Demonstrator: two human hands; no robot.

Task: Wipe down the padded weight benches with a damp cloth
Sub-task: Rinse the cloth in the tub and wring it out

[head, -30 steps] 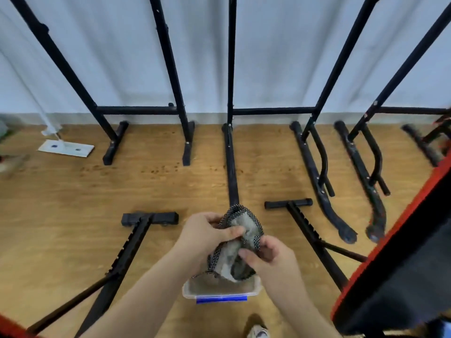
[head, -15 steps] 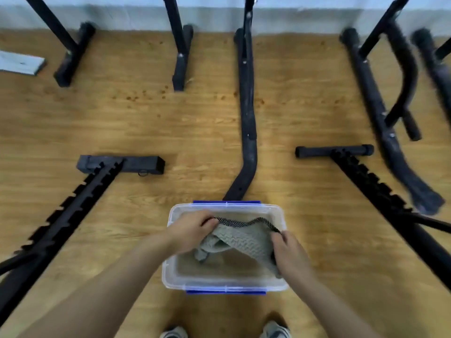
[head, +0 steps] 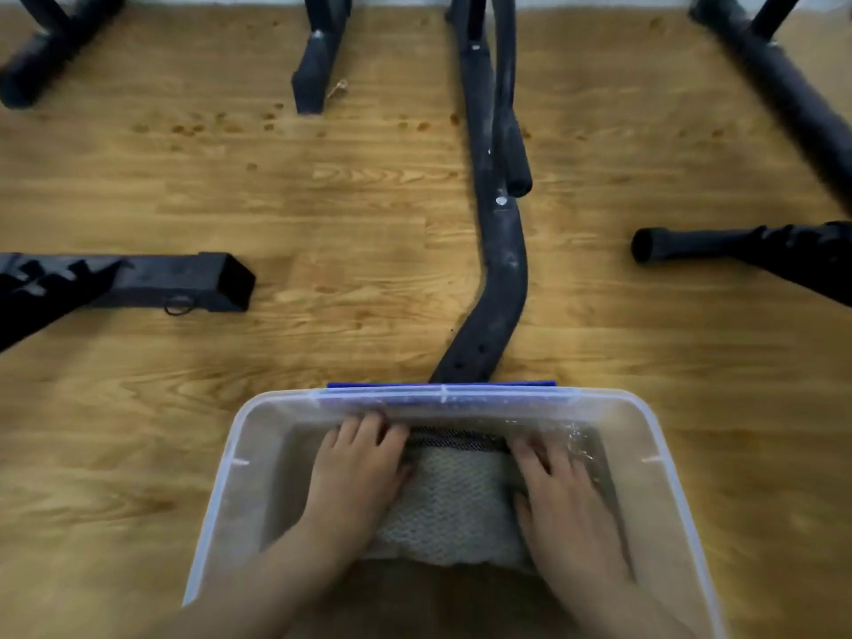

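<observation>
A second ago the person held the cloth bunched in both hands above the tub; half a second ago it hung between them just over the rim. Now the cloth [head: 456, 505] lies spread on the bottom of the clear plastic tub [head: 216, 495], under shallow water [head: 578, 438] that glints near the far right corner.

The left hand [head: 359, 477] lies flat on the cloth's left edge and the right hand [head: 565, 491] on its right edge. The fingers of both are stretched forward, pressing down rather than gripping. Whether a thumb is tucked under the fabric cannot be told through the blur and the water.

The change reads as the wetting step: the cloth is being soaked, and no wiping has begun. It will probably need lifting and wringing out so that it is damp rather than dripping. No padded bench shows in this view — only black metal frames [head: 500, 269] on the wooden floor [head: 322, 200], one curved foot ending just beside the tub's far wall.
</observation>
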